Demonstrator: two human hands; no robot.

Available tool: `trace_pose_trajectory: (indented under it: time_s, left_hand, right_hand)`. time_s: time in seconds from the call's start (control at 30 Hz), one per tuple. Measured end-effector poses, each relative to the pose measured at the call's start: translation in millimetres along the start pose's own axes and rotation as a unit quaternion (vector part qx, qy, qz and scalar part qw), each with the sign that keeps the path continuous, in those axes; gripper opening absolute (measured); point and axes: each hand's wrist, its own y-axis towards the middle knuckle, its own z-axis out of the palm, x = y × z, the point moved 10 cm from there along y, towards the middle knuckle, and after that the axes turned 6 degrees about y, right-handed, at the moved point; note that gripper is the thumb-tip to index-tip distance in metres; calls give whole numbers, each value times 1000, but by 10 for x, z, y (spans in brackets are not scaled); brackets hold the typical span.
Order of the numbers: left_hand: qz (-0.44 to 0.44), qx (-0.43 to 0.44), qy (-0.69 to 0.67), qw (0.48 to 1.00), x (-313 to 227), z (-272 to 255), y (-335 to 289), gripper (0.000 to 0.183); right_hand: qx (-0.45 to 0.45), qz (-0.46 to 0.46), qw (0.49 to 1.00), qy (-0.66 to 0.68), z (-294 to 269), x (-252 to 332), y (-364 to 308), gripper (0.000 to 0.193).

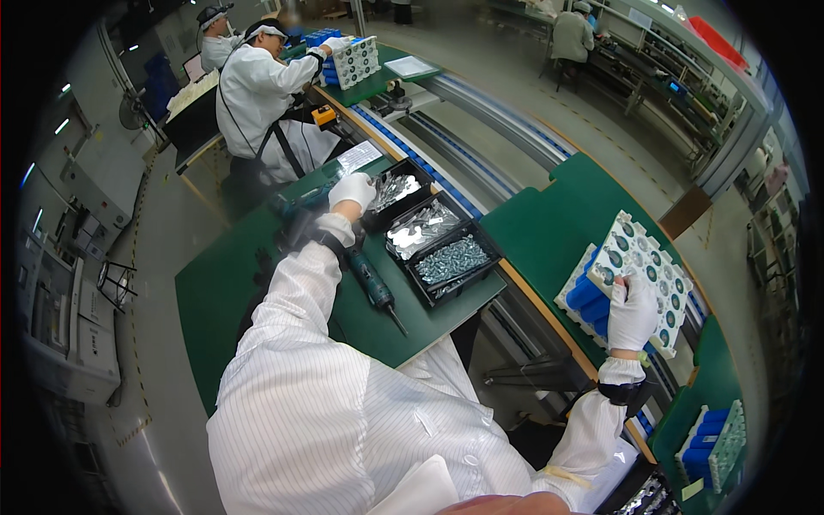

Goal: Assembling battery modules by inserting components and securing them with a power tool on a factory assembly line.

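Note:
My right hand [631, 314], in a white glove with a bare fingertip showing, grips a battery pack [650, 262] of blue cylindrical cells in a white perforated holder. The pack stands tilted on the green board at the right. My left hand [353, 190], also gloved, is at the near left edge of a black bin of flat metal pieces [393, 190]. Its fingers look curled, and whatever they may hold is too small to make out. Below that hand, a dark green electric screwdriver [371, 281] lies on the green table with its bit pointing toward me.
Beside that bin stand one with shiny metal plates [422, 227] and one with screws [452, 259]. A roller conveyor [481, 163] runs behind them. Another battery pack [714, 444] sits at the lower right. A co-worker [257, 94] handles a similar pack at the far left.

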Motion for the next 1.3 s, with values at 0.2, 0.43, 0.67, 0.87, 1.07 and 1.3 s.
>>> trace_pose_trajectory:
  time_s: [0.2,0.43,0.67,0.87,1.07,1.3]
  left_hand:
    - [13,-15,-21,1000,-25,41,54,30]
    - [61,41,-425,902,-337,-96,-208,24]
    - [238,421,-713,508,-2172,-75,-2055,22]
    - [137,592,-616,502,-2856,520,-3589,28]
    - [-14,764,-560,320,-2691,1174,-4195,26]
    - [-35,761,-541,356,-2702,1218,-4316,26]
  right_hand:
    - [0,2,1000,0,-6,-2,4,11]
    - [-2,29,998,63,-5,-50,-25,11]
    - [51,95,923,369,-60,621,-240,33]
    - [150,294,687,648,702,484,-1217,35]
    - [150,286,814,482,763,100,-1836,28]
    - [128,344,703,609,981,33,-2078,37]
